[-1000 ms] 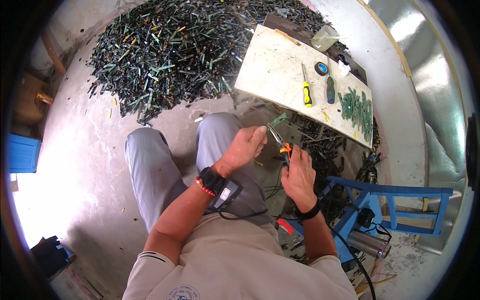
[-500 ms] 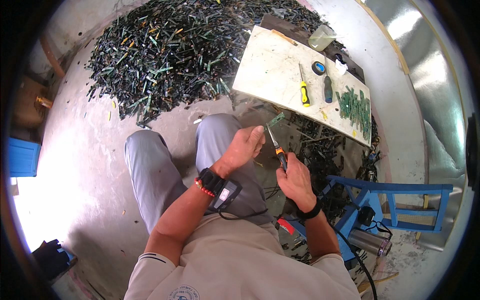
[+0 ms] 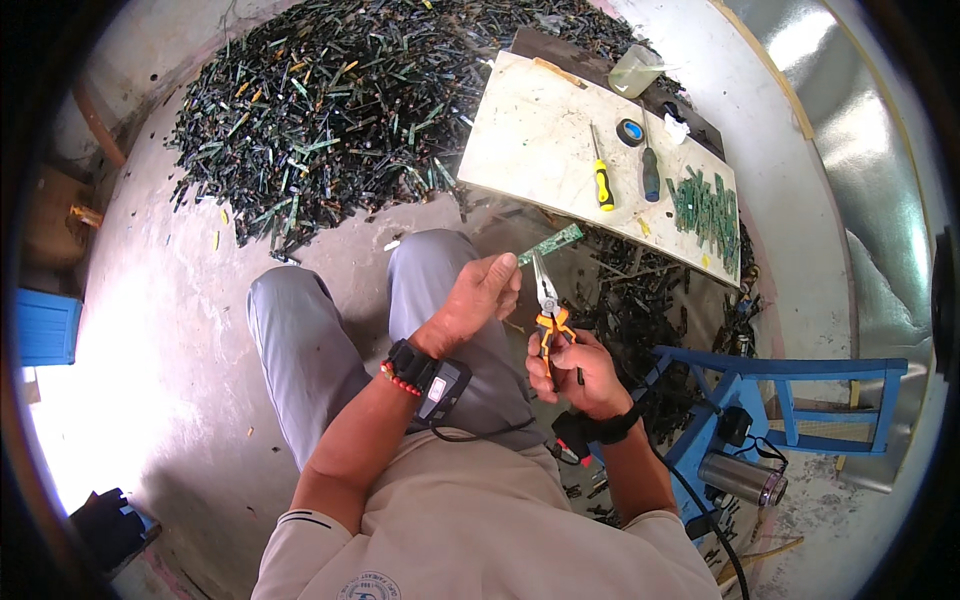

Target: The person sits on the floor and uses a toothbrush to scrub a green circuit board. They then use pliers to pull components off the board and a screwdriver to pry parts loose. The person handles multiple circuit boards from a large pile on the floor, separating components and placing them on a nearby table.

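A person's left hand (image 3: 485, 295) pinches a green strip (image 3: 555, 242) between thumb and fingers, closed on one end, the rest sticking out toward the right. The strip is held up off the white tabletop (image 3: 530, 130), just outside its near edge as the camera sees it. The right hand (image 3: 580, 370) is wrapped around the orange-and-black handles of a pair of pliers (image 3: 548, 305), whose handles stand apart. The plier tips point up at the strip's underside; whether they bite on it or only meet it cannot be told.

Along the tabletop's right edge, toward its near right corner, lies a batch of green strips (image 3: 706, 215). Left of it rest a dark-handled screwdriver (image 3: 650, 175) and a yellow-and-black screwdriver (image 3: 603, 185), the latter's handle toward the near edge. A blue-and-black tape roll (image 3: 630, 132) sits between their shafts, nearer the far edge. A wooden stick (image 3: 558, 72) lies by the far left corner. Past the left edge, a large heap of dark pieces (image 3: 310, 120) covers the floor.
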### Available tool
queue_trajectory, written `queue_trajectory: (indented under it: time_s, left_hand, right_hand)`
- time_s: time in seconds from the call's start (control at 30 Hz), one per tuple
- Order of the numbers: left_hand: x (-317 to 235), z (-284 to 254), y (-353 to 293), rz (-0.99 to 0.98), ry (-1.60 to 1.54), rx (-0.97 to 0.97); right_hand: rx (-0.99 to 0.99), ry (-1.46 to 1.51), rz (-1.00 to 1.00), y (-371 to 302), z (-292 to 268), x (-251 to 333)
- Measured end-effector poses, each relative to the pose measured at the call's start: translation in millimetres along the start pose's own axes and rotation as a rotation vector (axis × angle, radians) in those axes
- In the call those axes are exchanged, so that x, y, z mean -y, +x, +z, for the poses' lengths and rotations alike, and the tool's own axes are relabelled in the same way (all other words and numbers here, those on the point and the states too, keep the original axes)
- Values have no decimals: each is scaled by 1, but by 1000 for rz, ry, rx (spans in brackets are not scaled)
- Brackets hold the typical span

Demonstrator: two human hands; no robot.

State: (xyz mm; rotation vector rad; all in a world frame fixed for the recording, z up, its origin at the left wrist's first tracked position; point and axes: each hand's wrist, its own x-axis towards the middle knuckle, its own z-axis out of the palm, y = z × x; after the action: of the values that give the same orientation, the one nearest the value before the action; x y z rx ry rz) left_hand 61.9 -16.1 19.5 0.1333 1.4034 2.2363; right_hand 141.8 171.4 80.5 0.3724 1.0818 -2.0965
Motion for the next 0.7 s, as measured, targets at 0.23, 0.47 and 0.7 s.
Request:
queue_trajectory:
  time_s: [0.23, 0.47, 0.7]
  left_hand:
    - [-3, 1, -6, -18, -45, 11]
    - [-1, 1, -7, -43, -55, 12]
    - [4, -2, -1, -51, -141, -36]
  right_hand:
    - [120, 137, 46, 5, -14, -8]
    - [233, 254, 71, 8, -27, -12]
    - [-135, -543, -344, 21, -8, -14]
